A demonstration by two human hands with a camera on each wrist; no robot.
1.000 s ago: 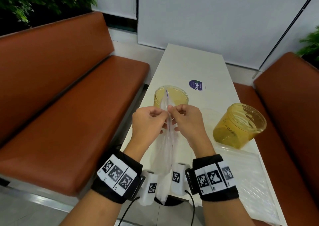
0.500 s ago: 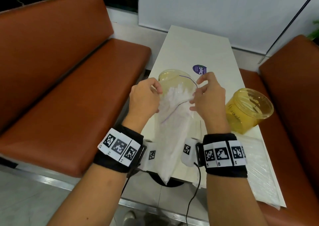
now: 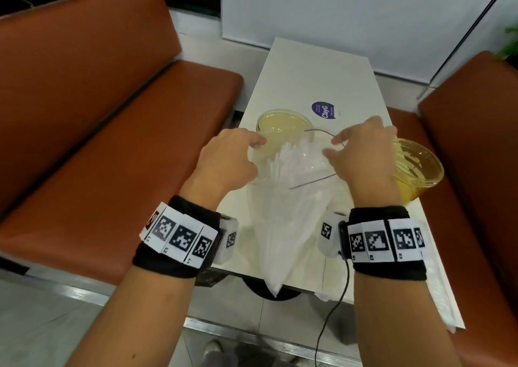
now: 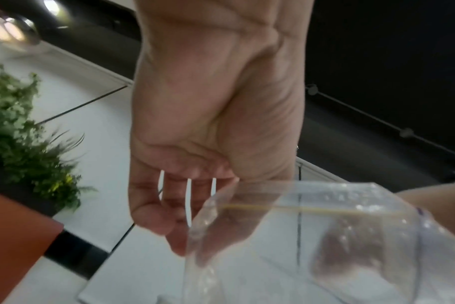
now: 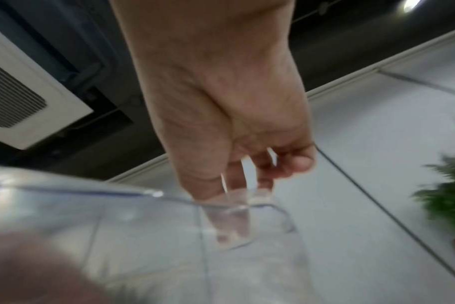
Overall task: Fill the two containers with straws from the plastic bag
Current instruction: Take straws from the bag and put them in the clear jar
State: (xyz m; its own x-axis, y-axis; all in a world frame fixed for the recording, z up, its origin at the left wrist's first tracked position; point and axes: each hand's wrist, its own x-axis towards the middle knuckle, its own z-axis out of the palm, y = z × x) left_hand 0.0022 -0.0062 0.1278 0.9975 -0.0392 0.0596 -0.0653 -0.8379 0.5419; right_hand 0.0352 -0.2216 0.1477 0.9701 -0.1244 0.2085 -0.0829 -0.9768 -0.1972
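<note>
- Head view: two hands working at one clear plastic bag (image 3: 283, 221), held up over the near end of the white table (image 3: 316, 75), its mouth pulled wide between them.
- Left hand (image 3: 227, 162) pinching the left lip of the bag mouth; right hand (image 3: 361, 156) pinching the right lip, fingers curled over the purple seal line.
- Sitting inside the bag: one bundle of white straws (image 3: 283, 164), too many to count, long axis running from the narrow bottom tip near the table's front edge up and away toward the mouth, tips fanning at the opening.
- Standing on the table: two yellow containers, one container (image 3: 280, 121) just behind the bag mouth, the other container (image 3: 417, 170) to the right, partly hidden by the right hand. No straws showing in either.
- Lying flat on the table's near right corner: a second plastic sheet (image 3: 440, 291). Flanking the table: two brown benches, one bench (image 3: 112, 131) on the left.
- Left wrist view: left hand (image 4: 210, 127) gripping the bag (image 4: 312, 236) edge, thumb pressing behind the film; blurred.
- Right wrist view: right hand (image 5: 221, 115) pinching the bag (image 5: 169, 236) rim between thumb and fingertips (image 5: 234, 224); heavily blurred.
</note>
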